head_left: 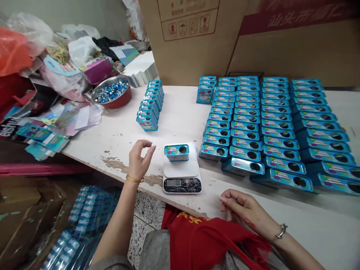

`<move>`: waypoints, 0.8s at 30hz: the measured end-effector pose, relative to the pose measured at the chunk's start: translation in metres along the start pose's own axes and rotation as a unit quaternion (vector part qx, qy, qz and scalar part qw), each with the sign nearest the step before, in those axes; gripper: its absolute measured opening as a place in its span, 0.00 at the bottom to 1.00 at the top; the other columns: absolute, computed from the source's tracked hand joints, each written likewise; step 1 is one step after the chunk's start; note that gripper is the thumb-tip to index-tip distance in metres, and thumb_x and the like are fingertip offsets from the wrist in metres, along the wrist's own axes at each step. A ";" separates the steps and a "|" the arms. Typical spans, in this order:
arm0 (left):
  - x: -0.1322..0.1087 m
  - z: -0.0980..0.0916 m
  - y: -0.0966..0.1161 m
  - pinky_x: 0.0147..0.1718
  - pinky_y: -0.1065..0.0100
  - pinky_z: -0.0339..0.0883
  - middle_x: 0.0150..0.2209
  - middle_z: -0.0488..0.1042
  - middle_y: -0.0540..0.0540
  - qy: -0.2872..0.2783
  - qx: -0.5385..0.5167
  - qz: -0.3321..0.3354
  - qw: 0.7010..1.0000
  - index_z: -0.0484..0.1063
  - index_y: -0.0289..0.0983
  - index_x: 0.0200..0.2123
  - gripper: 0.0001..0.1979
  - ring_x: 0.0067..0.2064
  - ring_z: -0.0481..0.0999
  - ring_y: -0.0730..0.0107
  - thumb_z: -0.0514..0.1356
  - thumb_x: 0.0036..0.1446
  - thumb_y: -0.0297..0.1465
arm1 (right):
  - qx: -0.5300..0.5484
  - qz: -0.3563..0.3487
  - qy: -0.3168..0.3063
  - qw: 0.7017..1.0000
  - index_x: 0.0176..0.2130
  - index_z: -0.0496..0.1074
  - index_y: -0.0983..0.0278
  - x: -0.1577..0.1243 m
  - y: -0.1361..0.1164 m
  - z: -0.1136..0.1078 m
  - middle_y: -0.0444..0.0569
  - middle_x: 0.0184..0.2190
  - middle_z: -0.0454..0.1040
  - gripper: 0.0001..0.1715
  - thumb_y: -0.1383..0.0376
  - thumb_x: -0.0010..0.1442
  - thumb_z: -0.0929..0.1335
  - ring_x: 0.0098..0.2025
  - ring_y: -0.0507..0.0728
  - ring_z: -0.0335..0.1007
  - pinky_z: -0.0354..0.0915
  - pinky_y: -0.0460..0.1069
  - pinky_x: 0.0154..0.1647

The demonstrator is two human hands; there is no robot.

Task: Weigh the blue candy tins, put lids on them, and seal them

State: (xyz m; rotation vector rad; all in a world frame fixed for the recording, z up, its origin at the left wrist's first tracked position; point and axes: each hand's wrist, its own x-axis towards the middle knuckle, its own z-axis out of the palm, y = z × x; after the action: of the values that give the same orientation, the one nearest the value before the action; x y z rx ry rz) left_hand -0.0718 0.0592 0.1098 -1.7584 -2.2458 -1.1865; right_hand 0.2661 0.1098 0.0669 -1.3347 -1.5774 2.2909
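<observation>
A blue tin box [176, 152] with a dark round hole in its top stands on the white platform of a kitchen scale [181, 167]. Just left of the box, my left hand [139, 160] hovers with thumb and index finger apart in a curve, touching nothing. The scale's display faces me, its digits hard to read. My right hand [239, 208] is at the table's front edge, right of the scale, fingers curled in and thumb against them. Whatever they may hold is hidden.
Rows of similar tin boxes [246, 133] fill the table's right side. A shorter row [152, 103] stands behind my left hand. Beyond it are a steel bowl [118, 99] of blue-and-silver wrapped pieces and a white card stack [142, 67]. Large cartons [194, 56] close off the back.
</observation>
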 end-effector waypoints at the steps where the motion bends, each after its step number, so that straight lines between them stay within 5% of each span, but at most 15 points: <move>1: -0.015 0.002 -0.012 0.40 0.66 0.67 0.34 0.72 0.48 0.004 0.000 -0.039 0.999 0.68 0.37 0.36 0.09 0.38 0.72 0.71 0.56 0.61 0.37 | -0.023 -0.016 0.008 1.000 0.28 0.67 0.64 -0.001 -0.006 0.001 0.45 0.21 0.71 0.30 0.40 0.50 0.67 0.18 0.49 0.62 0.54 0.45 0.18; 4: -0.061 0.014 -0.040 0.38 0.66 0.68 0.32 0.72 0.48 -0.012 0.005 -0.128 0.992 0.68 0.37 0.34 0.09 0.35 0.72 0.70 0.55 0.61 0.37 | -0.114 -0.068 0.039 0.990 0.30 0.68 0.63 0.000 -0.033 0.003 0.43 0.19 0.67 0.28 0.41 0.54 0.65 0.17 0.49 0.57 0.54 0.45 0.18; 8: -0.097 0.031 -0.051 0.42 0.63 0.67 0.35 0.71 0.45 -0.010 0.029 -0.140 0.990 0.68 0.37 0.35 0.09 0.40 0.71 0.67 0.54 0.61 0.35 | -0.260 -0.209 0.085 0.939 0.31 0.69 0.62 0.015 -0.087 0.011 0.42 0.18 0.65 0.22 0.47 0.60 0.64 0.19 0.49 0.55 0.52 0.46 0.21; 12: -0.100 0.033 -0.050 0.43 0.62 0.66 0.36 0.69 0.45 -0.011 0.032 -0.120 0.992 0.68 0.37 0.33 0.08 0.41 0.70 0.66 0.53 0.61 0.34 | -0.355 -0.323 0.104 0.871 0.29 0.70 0.63 0.047 -0.134 0.026 0.41 0.17 0.62 0.21 0.49 0.60 0.64 0.20 0.49 0.54 0.50 0.46 0.23; 16: -0.097 0.029 -0.048 0.43 0.63 0.66 0.36 0.69 0.45 -0.004 0.007 -0.116 0.993 0.68 0.38 0.34 0.07 0.41 0.70 0.67 0.53 0.62 0.33 | -0.423 -0.350 0.109 0.829 0.30 0.71 0.63 0.080 -0.151 0.039 0.40 0.16 0.61 0.17 0.53 0.60 0.65 0.19 0.49 0.54 0.47 0.45 0.23; 20: -0.098 0.029 -0.051 0.43 0.63 0.67 0.36 0.70 0.45 0.002 0.009 -0.123 0.992 0.68 0.38 0.34 0.07 0.41 0.70 0.66 0.53 0.61 0.33 | -0.459 -0.346 0.119 0.810 0.33 0.73 0.64 0.095 -0.150 0.045 0.41 0.17 0.64 0.15 0.54 0.59 0.67 0.19 0.49 0.55 0.47 0.45 0.23; 24: -0.095 0.029 -0.056 0.43 0.61 0.68 0.36 0.70 0.45 0.007 0.005 -0.119 0.993 0.68 0.39 0.34 0.07 0.41 0.71 0.65 0.53 0.61 0.34 | -0.426 -0.351 0.135 0.823 0.38 0.73 0.64 0.075 -0.155 0.041 0.42 0.18 0.66 0.18 0.52 0.60 0.66 0.21 0.50 0.59 0.51 0.46 0.24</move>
State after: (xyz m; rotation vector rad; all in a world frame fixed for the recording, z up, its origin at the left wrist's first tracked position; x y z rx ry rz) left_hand -0.0744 -0.0041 0.0144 -1.5043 -2.5042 -1.2177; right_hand 0.1297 0.1895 0.1468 -0.8213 -2.5159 0.9238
